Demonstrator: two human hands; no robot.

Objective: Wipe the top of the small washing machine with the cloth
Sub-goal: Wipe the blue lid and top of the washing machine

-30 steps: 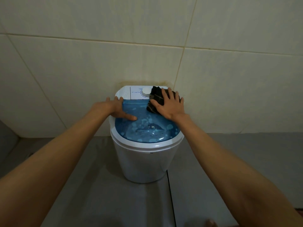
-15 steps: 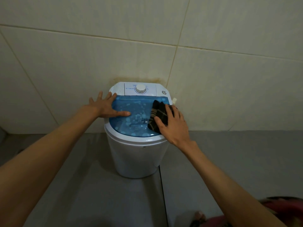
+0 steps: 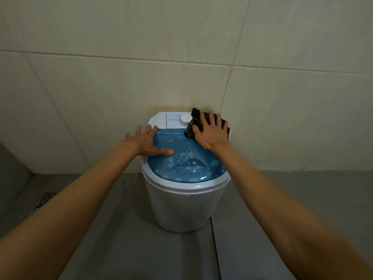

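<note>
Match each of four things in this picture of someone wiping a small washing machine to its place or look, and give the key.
Things:
1. cloth
2. left hand
3. dial
4. lid

Descriptions:
A. white and round, on the back panel
B. see-through blue, with pale spots
C. dark, pressed under the right hand
D. flat on the lid's left edge

Pairs: 1-C, 2-D, 3-A, 4-B

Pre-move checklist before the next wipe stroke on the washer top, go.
1. Right hand flat on dark striped cloth: ok.
2. Cloth touching the small white washing machine at its back right corner: ok.
3. Left hand bracing the translucent blue lid: ok.
4. White round dial clear of cloth: not ok, cloth edge is against it.
5. Lid wiped dry: cannot tell, pale spots show.
</note>
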